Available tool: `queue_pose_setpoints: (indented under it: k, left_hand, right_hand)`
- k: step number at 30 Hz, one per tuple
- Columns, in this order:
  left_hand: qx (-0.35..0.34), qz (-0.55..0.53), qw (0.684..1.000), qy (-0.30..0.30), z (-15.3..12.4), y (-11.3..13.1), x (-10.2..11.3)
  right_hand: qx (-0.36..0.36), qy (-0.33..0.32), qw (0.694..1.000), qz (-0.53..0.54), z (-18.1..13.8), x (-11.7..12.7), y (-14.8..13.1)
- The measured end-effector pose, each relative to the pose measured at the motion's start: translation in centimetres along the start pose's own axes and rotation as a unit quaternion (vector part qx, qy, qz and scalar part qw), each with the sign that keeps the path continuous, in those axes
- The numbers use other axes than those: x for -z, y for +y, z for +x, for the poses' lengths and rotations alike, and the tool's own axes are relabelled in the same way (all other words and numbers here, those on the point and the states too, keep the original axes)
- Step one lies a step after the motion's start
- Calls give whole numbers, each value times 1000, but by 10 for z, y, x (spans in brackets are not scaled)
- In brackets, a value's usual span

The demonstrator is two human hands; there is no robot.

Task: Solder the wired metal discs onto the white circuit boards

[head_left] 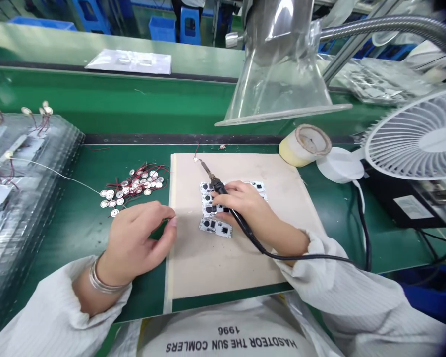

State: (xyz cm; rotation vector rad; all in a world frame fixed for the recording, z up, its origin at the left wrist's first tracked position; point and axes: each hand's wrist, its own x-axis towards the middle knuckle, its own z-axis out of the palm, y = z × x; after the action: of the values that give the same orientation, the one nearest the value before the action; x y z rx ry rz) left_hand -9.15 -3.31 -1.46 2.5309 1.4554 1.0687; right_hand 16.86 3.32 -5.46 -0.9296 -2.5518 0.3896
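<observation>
My right hand (pixel 245 206) is closed around a soldering iron (pixel 217 184), its tip pointing up and away toward a small white disc with a red wire (pixel 195 159) at the board's far edge. Beneath that hand lie several white circuit boards (pixel 215 227), partly covered by my fingers. My left hand (pixel 143 240) hovers at the left edge of the beige work board (pixel 193 267), thumb and forefinger pinched together. A thin silvery solder wire (pixel 72 179) runs from the left into this hand; its end is hidden by the fingers.
Wired discs (pixel 137 184) lie piled beyond my left hand. Stacked clear trays (pixel 33 148) stand at left. A tape roll (pixel 305 145), white fan (pixel 419 139) and black box (pixel 405 193) are at right. A clear extraction hood (pixel 278 84) hangs above the board's far side.
</observation>
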Motion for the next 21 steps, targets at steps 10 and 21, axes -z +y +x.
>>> queue_pose_setpoints:
  k: [10, 21]
  left_hand:
    - [94, 47, 992, -68, -27, 11, -4]
    - [119, 56, 990, -49, -25, 15, -11]
  right_hand:
    - [-26, 134, 982, 132, -4, 51, -29]
    - [-89, 193, 971, 108, -16, 46, -40]
